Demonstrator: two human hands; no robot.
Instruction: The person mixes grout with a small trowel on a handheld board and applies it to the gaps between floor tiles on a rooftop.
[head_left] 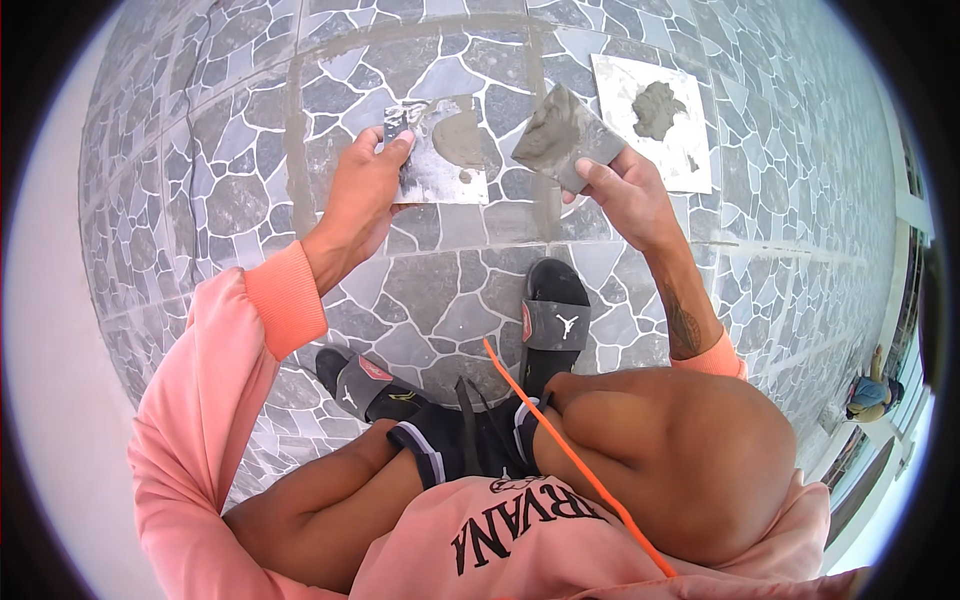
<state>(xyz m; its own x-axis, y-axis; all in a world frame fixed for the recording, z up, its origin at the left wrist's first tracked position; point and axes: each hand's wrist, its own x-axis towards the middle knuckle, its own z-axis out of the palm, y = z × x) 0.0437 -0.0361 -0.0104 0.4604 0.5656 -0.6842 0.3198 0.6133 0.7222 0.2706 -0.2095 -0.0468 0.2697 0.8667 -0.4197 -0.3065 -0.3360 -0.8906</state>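
Observation:
My left hand [362,190] is closed on the left edge of a flat, pale rectangular plate [432,182]. Grey paste smears its face, with a rounded patch on the right half. My right hand [632,195] grips the lower right corner of a thin grey square spreader [595,140], thumb on top, its far part coated in wet grey paste. The two tools are held apart, tilted toward each other above the floor. Just right of the spreader, a white square board [690,165] lies on the floor, bearing a lump of grey paste [657,108].
Grey stone-patterned tiles [440,280] cover the floor, with grey paste along some joints [298,150]. My feet in black slides [556,305] are below the hands. A pale wall [50,300] rises at left. An orange cord [570,450] hangs over my lap. Another person [873,397] is far right.

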